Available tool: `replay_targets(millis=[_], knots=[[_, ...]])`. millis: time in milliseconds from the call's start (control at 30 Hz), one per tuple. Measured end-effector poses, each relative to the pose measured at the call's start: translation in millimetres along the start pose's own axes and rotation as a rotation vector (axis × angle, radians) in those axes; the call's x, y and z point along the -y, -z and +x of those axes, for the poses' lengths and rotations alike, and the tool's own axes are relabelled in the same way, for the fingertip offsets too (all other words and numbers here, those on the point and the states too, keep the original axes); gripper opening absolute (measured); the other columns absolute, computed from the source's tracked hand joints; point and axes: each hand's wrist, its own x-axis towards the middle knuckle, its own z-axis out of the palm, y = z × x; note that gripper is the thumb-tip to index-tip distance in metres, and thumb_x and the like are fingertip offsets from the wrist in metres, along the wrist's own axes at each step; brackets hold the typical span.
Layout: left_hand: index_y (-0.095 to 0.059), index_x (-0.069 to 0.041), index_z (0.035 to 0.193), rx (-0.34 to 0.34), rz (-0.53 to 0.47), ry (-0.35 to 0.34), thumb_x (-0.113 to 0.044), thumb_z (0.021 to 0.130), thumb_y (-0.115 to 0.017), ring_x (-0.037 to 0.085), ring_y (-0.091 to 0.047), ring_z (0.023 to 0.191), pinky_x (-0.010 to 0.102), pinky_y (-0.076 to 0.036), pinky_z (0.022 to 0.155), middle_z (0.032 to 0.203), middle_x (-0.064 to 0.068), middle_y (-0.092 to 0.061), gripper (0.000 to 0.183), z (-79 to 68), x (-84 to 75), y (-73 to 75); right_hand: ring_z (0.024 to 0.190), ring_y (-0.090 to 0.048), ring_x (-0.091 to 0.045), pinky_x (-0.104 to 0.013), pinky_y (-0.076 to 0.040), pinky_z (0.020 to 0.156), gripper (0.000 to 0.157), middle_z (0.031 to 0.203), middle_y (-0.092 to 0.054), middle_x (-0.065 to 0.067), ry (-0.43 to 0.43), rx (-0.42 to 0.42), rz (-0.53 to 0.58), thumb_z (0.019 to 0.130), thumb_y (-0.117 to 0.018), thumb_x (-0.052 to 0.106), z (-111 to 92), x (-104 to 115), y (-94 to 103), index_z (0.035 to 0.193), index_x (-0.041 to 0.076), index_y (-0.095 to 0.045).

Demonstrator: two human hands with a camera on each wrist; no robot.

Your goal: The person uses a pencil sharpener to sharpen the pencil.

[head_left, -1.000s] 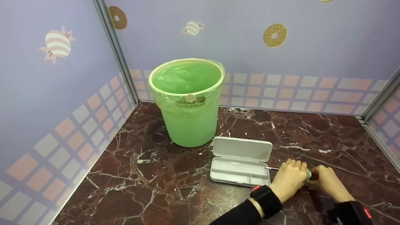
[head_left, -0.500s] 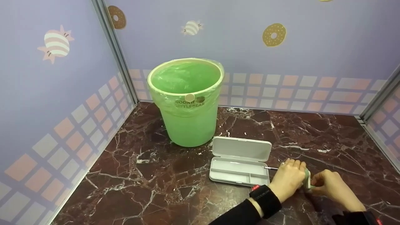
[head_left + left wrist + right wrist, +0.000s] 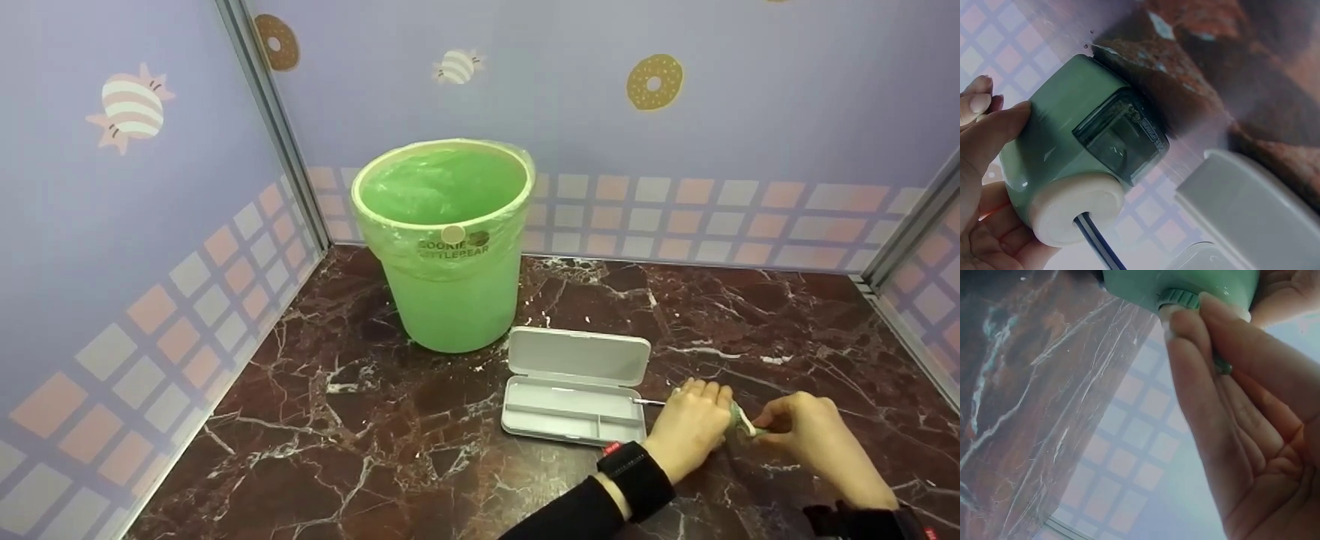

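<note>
My left hand (image 3: 691,420) grips a rounded green pencil sharpener (image 3: 1072,118) on the marbled table, thumb on one side and fingers curled underneath in the left wrist view. A dark striped pencil (image 3: 1098,244) sticks out of its cream round front; a see-through shavings window (image 3: 1123,140) shows beside that. At the opposite end, my right hand (image 3: 806,431) pinches the sharpener's crank between thumb and fingers. The crank's green ridged hub (image 3: 1179,297) and the tip of its knob (image 3: 1222,367) show around the fingers, which hide the rest.
A white pencil case (image 3: 577,356) lies with its lid raised just left of the left hand, and the pencil's end reaches over its edge. Behind it stands a green bin (image 3: 457,300) lined with a clear bag. Patterned panels (image 3: 585,135) enclose the table.
My right hand has shifted right and its wrist swung outward, with the crank turning in its pinch. The left hand has stayed put on the sharpener.
</note>
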Motion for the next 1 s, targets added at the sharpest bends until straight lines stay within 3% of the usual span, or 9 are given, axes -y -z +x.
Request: replay_targets(millis=[200,400,500,733,1000], knots=[[-0.060,-0.021,0.132,0.019,-0.005,-0.006,-0.053,0.082,-0.072,0.004,-0.063,0.108,0.020,-0.046,0.105,0.116,-0.011,-0.066,0.060,1.0,0.4,0.7,0.058,-0.066,-0.017,-0.022,-0.052,0.052,0.012,0.073,-0.073,-0.016,-0.017,-0.121,-0.006,0.070,-0.082,-0.002,5,5,0.6,0.077,0.000,-0.073],[-0.060,-0.021,0.132,0.025,0.001,-0.004,-0.053,0.082,-0.072,0.003,-0.062,0.108,0.020,-0.046,0.105,0.115,-0.012,-0.065,0.060,0.4,0.0,0.3,0.061,-0.068,-0.032,-0.042,-0.055,0.056,0.017,0.071,-0.072,-0.020,0.063,-0.340,-0.051,0.063,-0.083,-0.009,15,6,-7.8,0.073,0.000,-0.072],[-0.060,-0.022,0.131,0.021,0.004,-0.003,-0.053,0.082,-0.072,0.003,-0.062,0.108,0.020,-0.045,0.105,0.114,-0.012,-0.064,0.060,0.2,0.1,-0.3,0.061,-0.068,-0.036,-0.051,-0.053,0.059,0.017,0.069,-0.071,-0.020,0.080,-0.405,-0.077,0.062,-0.083,-0.009,21,4,-13.1,0.072,0.000,-0.071],[-0.060,-0.022,0.133,0.008,0.015,-0.005,-0.052,0.081,-0.072,0.003,-0.063,0.108,0.020,-0.046,0.104,0.115,-0.012,-0.065,0.061,0.8,0.8,-0.7,0.062,-0.066,-0.039,-0.054,-0.052,0.059,0.015,0.071,-0.069,-0.023,0.085,-0.420,-0.086,0.066,-0.078,-0.014,37,-5,-23.6,0.073,-0.005,-0.069],[-0.061,-0.020,0.133,-0.024,-0.001,-0.006,-0.047,0.082,-0.072,0.004,-0.063,0.106,0.020,-0.047,0.103,0.113,-0.011,-0.066,0.058,0.1,-0.1,-1.0,0.070,-0.065,-0.047,-0.058,-0.051,0.064,0.012,0.075,-0.070,-0.025,0.046,-0.322,-0.076,0.069,-0.075,-0.014,47,-17,-35.7,0.074,-0.004,-0.070]])
